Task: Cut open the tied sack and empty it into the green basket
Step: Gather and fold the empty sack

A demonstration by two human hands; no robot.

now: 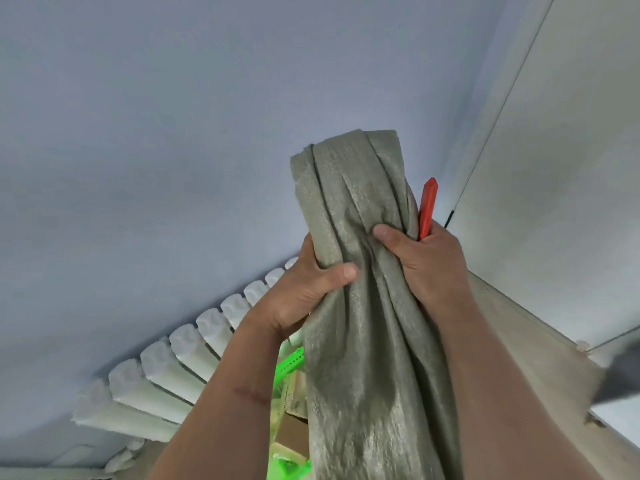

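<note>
A grey-green woven sack (360,216) hangs upside down in front of me, raised high against the wall. My left hand (304,296) grips its bunched cloth from the left. My right hand (426,265) grips it from the right, a little higher, and also holds a red cutter (427,207) that sticks up behind the sack. Below, between my forearms, parts of the green basket (287,367) show, with cardboard packets (292,431) inside it. The sack's lower end is out of view.
A white ribbed radiator (166,372) runs along the pale blue wall (207,133) at lower left. A white window frame and sill (540,327) stand at the right. A dark blurred object (620,379) is at the right edge.
</note>
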